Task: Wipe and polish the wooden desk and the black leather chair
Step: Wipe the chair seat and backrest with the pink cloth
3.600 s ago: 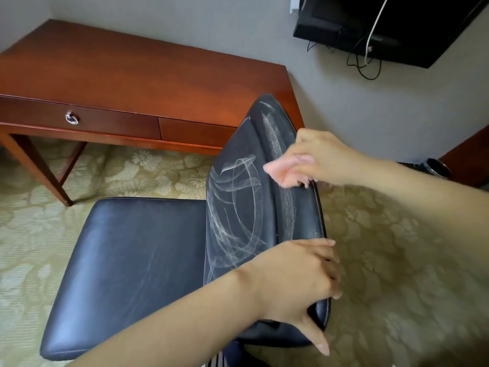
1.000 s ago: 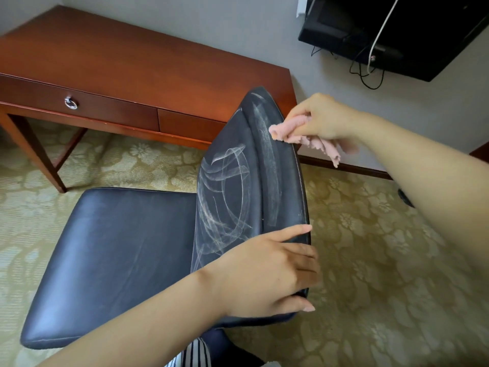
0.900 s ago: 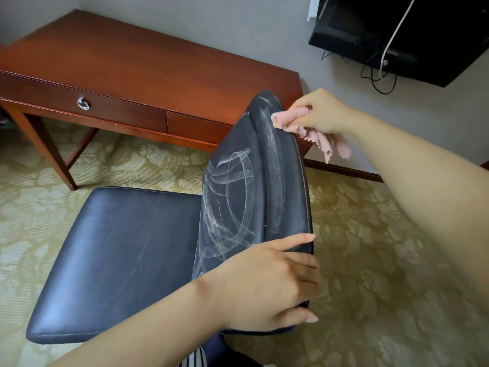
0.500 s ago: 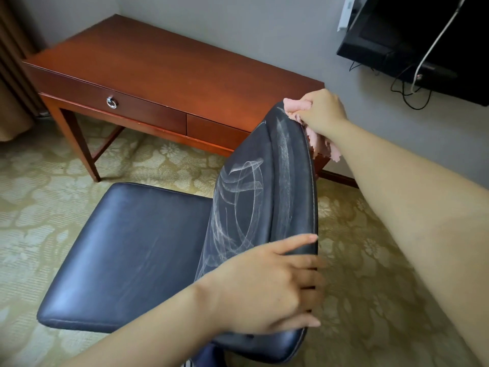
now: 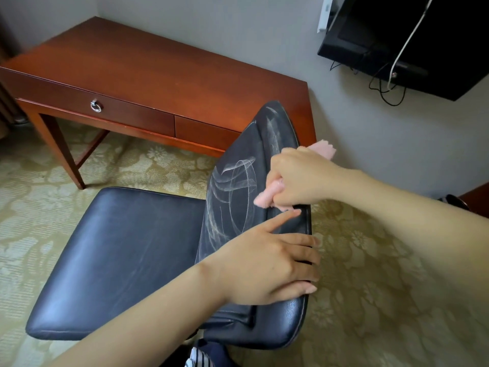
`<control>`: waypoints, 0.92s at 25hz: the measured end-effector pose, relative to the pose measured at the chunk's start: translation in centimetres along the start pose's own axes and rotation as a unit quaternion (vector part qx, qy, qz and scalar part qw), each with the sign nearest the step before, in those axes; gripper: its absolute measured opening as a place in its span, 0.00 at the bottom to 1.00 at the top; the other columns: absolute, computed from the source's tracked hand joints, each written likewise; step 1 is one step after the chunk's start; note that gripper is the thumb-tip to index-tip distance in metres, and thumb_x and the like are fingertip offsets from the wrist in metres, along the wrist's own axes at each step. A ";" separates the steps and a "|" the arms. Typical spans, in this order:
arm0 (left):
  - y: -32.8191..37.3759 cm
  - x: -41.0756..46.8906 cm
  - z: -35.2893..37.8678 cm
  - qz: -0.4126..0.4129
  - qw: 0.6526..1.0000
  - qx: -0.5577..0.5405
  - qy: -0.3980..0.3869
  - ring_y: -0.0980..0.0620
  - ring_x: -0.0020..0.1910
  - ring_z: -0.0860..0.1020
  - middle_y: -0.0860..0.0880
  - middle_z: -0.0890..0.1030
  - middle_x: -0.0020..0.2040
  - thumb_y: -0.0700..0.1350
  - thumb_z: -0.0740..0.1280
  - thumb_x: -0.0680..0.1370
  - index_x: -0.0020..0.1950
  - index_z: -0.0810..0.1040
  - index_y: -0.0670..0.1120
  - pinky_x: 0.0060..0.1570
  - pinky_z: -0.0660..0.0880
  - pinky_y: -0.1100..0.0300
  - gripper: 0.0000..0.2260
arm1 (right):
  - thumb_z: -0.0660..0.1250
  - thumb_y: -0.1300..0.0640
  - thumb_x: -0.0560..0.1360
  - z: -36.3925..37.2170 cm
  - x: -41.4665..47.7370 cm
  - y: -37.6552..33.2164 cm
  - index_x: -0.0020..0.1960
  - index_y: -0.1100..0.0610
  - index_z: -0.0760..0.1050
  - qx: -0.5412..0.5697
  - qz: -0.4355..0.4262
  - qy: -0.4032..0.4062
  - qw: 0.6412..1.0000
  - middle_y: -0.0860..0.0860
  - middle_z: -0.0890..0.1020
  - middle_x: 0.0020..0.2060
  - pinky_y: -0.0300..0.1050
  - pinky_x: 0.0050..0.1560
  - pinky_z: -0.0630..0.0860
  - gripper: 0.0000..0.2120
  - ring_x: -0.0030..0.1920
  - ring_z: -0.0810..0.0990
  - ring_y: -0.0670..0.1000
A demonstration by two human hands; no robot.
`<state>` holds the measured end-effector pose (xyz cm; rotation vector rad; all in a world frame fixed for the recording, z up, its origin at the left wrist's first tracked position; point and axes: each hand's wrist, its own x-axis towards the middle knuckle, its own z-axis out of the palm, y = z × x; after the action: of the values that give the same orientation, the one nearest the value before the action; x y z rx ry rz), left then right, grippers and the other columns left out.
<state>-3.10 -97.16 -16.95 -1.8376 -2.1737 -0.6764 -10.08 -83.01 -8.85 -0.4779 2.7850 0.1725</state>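
A black leather chair [image 5: 127,250] fills the middle, its backrest [image 5: 238,197] streaked with white wipe marks. My right hand [image 5: 299,178] grips a pink cloth [image 5: 267,197] and presses it against the backrest's top edge about halfway along. My left hand [image 5: 267,266] rests on the near end of the backrest, fingers laid straight over its edge. The wooden desk [image 5: 148,67] stands behind the chair against the grey wall.
A black TV [image 5: 412,41] with hanging cables is mounted on the wall at upper right. Patterned beige carpet [image 5: 370,287] surrounds the chair. The desk drawer has a metal ring handle [image 5: 95,106]. A dark object [image 5: 453,201] sits on the floor at far right.
My right hand has slid the pink cloth from the far top corner of the backrest down along its edge towards my left hand. The left hand has stayed on the backrest.
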 end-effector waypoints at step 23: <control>1.4 -0.2 -0.1 -0.100 0.992 -0.059 0.041 0.56 0.65 0.74 0.54 0.82 0.50 0.45 0.67 0.76 0.47 0.84 0.47 0.74 0.50 0.44 0.06 | 0.65 0.58 0.75 -3.0 16.4 8.9 0.59 0.60 0.76 -0.030 0.200 0.166 0.965 0.59 0.75 0.59 0.54 0.59 0.68 0.14 0.63 0.69 0.61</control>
<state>-1.73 -97.17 -16.67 -1.6276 -2.3288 -0.9221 -28.67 -80.23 -10.69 0.0614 3.1860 0.2910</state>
